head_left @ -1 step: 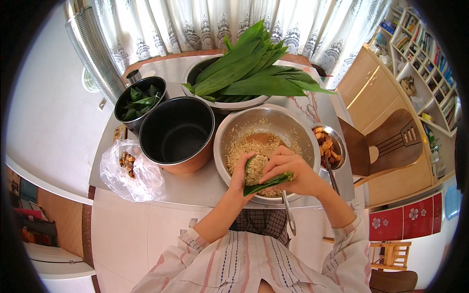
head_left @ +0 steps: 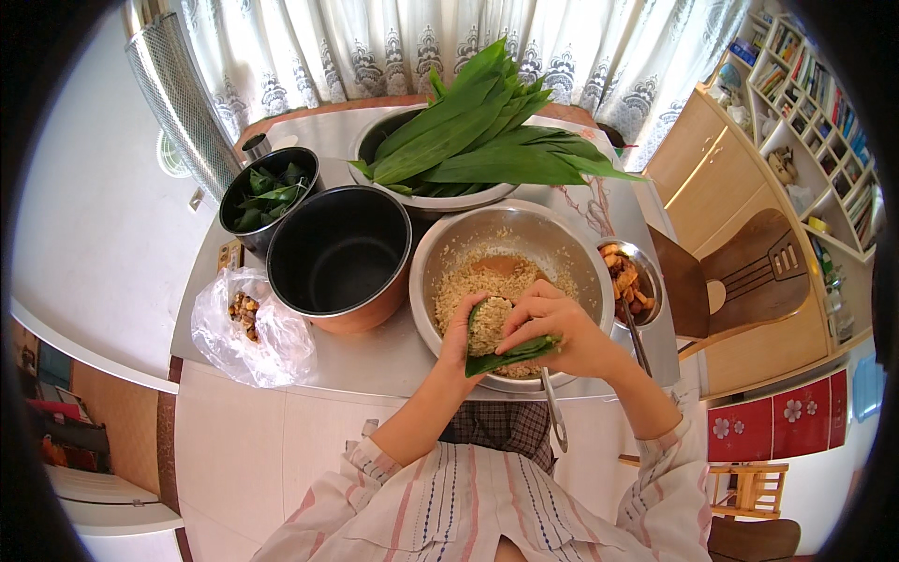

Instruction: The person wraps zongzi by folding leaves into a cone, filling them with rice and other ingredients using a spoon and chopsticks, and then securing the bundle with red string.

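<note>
Our left hand (head_left: 455, 341) curls around a folded green leaf (head_left: 510, 358) packed with grain (head_left: 488, 325), while our right hand (head_left: 573, 333) grips the leaf's other end, fingertips at the edge of the filling. We hold the bundle over the near part of a wide steel bowl (head_left: 564, 232), where loose grains coat the bottom and a metal utensil (head_left: 553, 407) crosses the near rim, its handle reaching past the edge of the bench (head_left: 375, 363). Just to our right sits a small metal bowl (head_left: 648, 268) of brown chunks (head_left: 625, 279), a dark handle (head_left: 639, 345) jutting toward us. On our left stands a deep pot (head_left: 346, 321) with a black interior and copper-coloured wall; beyond it, a smaller black pot (head_left: 261, 245) holds green parcels (head_left: 272, 194). Nearer us, a clear plastic bag (head_left: 220, 330) lies spread beneath small brown pieces (head_left: 244, 314). Behind the steel bowl, long leaves (head_left: 454, 140) heap over a metal basin (head_left: 468, 200).
</note>
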Available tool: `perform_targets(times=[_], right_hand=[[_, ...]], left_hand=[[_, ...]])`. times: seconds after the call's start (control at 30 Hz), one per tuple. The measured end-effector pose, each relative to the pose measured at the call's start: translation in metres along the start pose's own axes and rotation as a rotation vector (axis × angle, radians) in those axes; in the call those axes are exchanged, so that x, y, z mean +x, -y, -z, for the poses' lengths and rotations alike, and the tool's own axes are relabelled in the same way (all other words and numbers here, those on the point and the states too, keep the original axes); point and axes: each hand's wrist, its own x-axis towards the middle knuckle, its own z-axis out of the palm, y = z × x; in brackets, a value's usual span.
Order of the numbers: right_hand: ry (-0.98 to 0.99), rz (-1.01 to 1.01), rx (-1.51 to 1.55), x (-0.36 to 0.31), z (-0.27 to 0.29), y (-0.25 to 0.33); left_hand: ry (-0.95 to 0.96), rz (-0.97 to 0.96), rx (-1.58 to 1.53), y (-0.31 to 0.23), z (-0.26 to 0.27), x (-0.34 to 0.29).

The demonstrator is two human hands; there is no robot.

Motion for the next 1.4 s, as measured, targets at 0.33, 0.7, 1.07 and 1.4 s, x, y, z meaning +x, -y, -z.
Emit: perform_targets(times=[0.33,0.7,1.07,1.4], right_hand=[[-0.161,0.019,-0.17,-0.031,-0.021,0.018],[0.059,-0.346,-0.593,-0.068,-0.001,-0.02],[0.261,0.246,-1.032,-0.07,-0.021,-0.062],[0.106,0.169,-1.058,-0.07,-0.012,-0.051]], left_hand=[[0.043,0.056,-0.007,-0.006,0.001,0.002],[0.222,0.01,-0.102,-0.024,0.024,0.005],[0.044,0.041,-0.144,-0.03,0.024,0.002],[0.055,0.062,-0.212,-0.027,0.031,0.012]])
